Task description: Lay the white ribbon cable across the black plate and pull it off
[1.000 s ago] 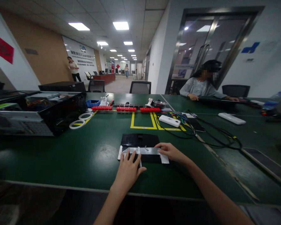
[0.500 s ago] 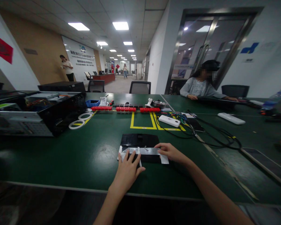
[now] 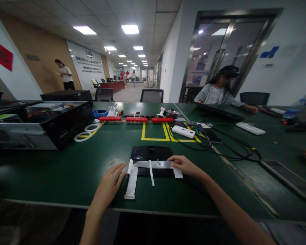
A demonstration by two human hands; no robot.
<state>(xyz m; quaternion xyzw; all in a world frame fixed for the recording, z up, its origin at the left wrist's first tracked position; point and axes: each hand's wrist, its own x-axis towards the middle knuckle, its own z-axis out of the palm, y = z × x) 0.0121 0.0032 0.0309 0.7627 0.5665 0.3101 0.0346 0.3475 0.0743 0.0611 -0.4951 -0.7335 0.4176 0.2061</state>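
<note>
A dark flat panel (image 3: 153, 151) lies on the green table in front of me. Across its lower half runs a silver strip (image 3: 163, 165), with a narrow white strip (image 3: 151, 173) crossing it and hanging down. From the strip's left end a white ribbon cable (image 3: 132, 182) reaches toward me and ends in a small connector. My right hand (image 3: 185, 165) pinches the right end of the silver strip. At the panel's left edge, my left hand (image 3: 111, 182) rests with fingers stretched out, its tips beside a short white piece (image 3: 130, 166); whether they touch it I cannot tell.
An opened computer case (image 3: 73, 119) stands on the left, beside two white rings (image 3: 83, 136). Red racks (image 3: 136, 119) line the back. A white device (image 3: 183, 131) and tangled black cables (image 3: 234, 149) lie to the right. A person (image 3: 216, 90) sits across the table.
My left hand has lifted off the strip and moved left to the panel's edge, uncovering the white ribbon cable. My right hand stays put. The person opposite has tilted a dark flat object.
</note>
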